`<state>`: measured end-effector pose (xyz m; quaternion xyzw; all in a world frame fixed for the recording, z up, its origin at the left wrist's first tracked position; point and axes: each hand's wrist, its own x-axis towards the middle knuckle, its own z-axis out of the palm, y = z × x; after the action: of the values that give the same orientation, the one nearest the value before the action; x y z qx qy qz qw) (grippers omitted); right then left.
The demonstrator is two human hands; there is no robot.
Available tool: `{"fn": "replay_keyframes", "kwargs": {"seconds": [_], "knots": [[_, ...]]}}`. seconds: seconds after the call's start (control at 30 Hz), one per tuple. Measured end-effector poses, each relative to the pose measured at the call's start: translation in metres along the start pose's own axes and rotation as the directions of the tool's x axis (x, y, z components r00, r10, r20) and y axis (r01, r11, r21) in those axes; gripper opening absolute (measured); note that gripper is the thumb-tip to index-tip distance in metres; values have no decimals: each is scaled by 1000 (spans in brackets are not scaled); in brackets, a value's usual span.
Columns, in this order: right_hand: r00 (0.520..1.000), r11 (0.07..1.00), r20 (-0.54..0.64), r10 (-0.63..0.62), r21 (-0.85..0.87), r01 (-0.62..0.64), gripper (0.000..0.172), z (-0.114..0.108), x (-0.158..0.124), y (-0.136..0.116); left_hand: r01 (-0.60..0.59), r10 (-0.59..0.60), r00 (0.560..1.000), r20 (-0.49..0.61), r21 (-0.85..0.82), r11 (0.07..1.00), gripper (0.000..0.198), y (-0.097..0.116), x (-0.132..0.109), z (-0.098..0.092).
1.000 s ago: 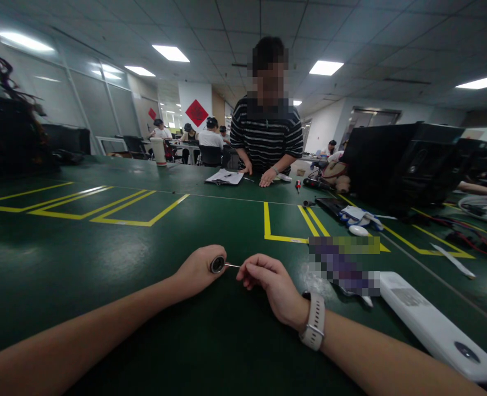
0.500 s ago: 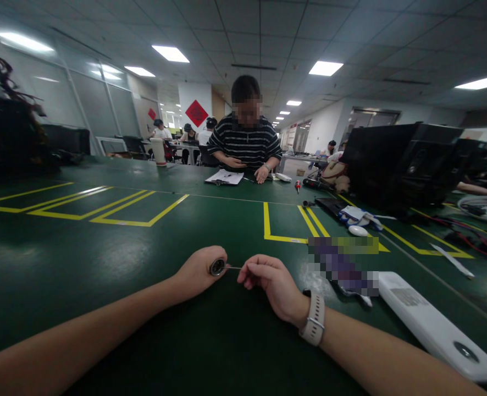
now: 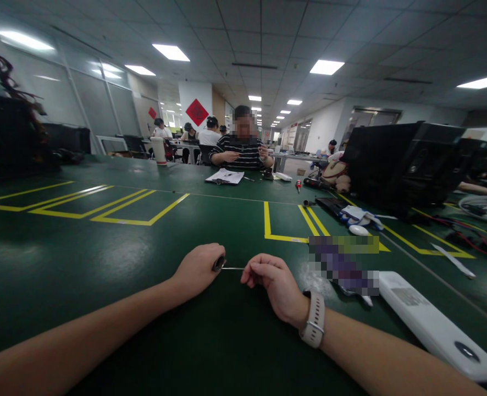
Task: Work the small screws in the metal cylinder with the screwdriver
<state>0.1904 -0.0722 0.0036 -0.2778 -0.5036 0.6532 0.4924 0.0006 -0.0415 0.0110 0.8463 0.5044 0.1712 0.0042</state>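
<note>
Over the green table [image 3: 103, 264], my left hand [image 3: 198, 272] is closed around a small round thing [image 3: 219, 263], dark inside with a metallic rim. Its body is hidden in the fist. A thin pale strand [image 3: 232, 268] runs from beside that rim to the fingertips of my right hand [image 3: 270, 280]. These fingers are curled and pinched on the strand's end; I cannot tell whether it is wire, thread or a narrow strip. A light watch strap circles the right wrist.
To the right lie a blurred purple packet [image 3: 342, 267], a long white device [image 3: 437, 324], a white oval object [image 3: 358, 230] and gloves [image 3: 361, 217]. Black equipment [image 3: 404, 159] stands behind. Across the table a seated person [image 3: 243, 148] faces a clipboard [image 3: 225, 176]. Yellow tape marks the tabletop.
My right hand has shifted slightly right, and the round thing's rim has turned toward the right hand. The person opposite has lowered into a seat and raised their hands off the table.
</note>
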Motion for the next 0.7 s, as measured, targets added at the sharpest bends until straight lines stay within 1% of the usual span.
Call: {"fn": "replay_keyframes", "kwargs": {"seconds": [0.27, 0.47, 0.57, 0.7], "knots": [[994, 994, -79, -71, -85, 64, 14, -2, -1, 2, 85, -85, 996, 4, -6, 996, 9, 1, 0, 0], [994, 990, -83, -71, -132, 59, 14, -2, -1, 2, 88, -88, 996, 0, -43, 995, 9, 1, 1, 0], [995, 983, -48, -86, -164, 78, 14, -1, -3, 0, 64, -63, 998, 12, -70, 995, 13, 0, 2, 0], [993, 944, 59, -106, -309, 119, 15, 3, -6, -6, 33, -32, 999, 17, -84, 996, 12, 2, 1, -1]]}}
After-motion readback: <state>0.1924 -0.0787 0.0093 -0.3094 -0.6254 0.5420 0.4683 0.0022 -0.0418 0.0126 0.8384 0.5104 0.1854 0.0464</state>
